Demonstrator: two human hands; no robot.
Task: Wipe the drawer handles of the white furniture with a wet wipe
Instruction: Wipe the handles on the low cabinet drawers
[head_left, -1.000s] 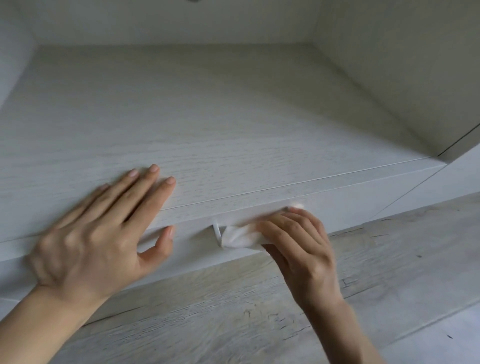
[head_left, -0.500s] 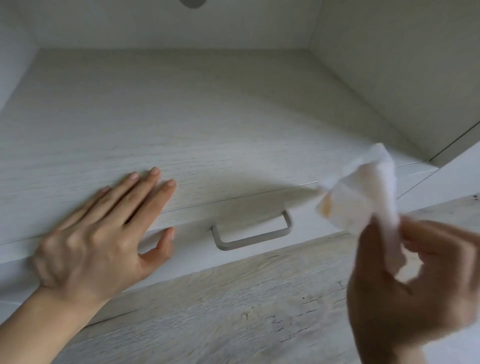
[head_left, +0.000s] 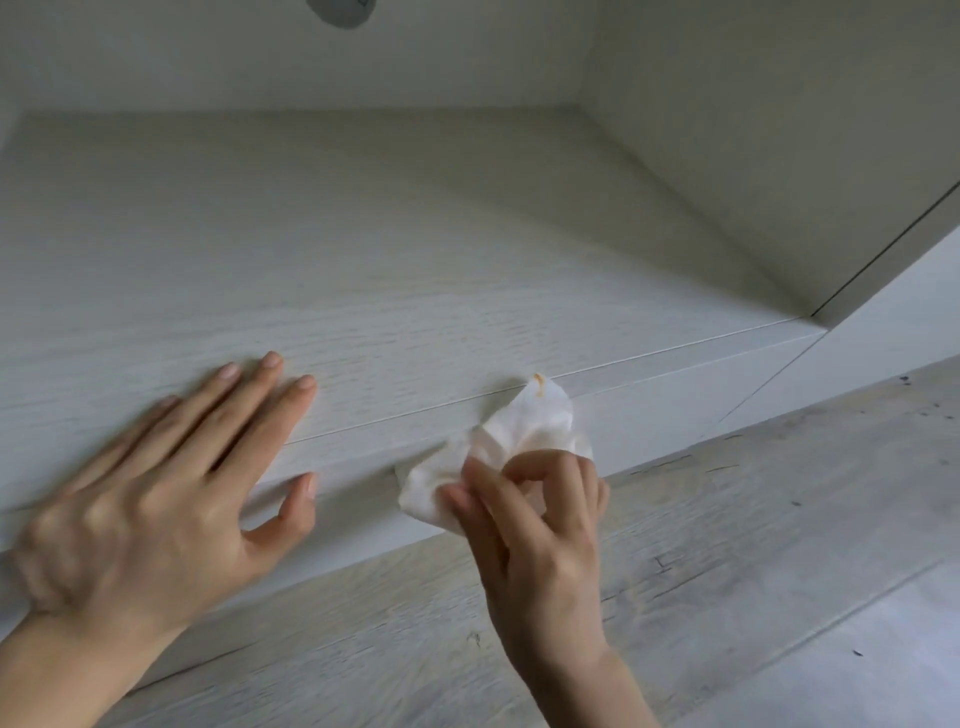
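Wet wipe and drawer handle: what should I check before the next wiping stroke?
1. Grip: right hand pinches wet wipe: ok.
2. Contact with drawer handle: cannot tell, wipe hides it.
3. Wipe cleanliness: not ok, orange stain at top corner.
4. Brace: left hand flat on furniture top: ok.
5. Shut: drawer front looks flush: ok.
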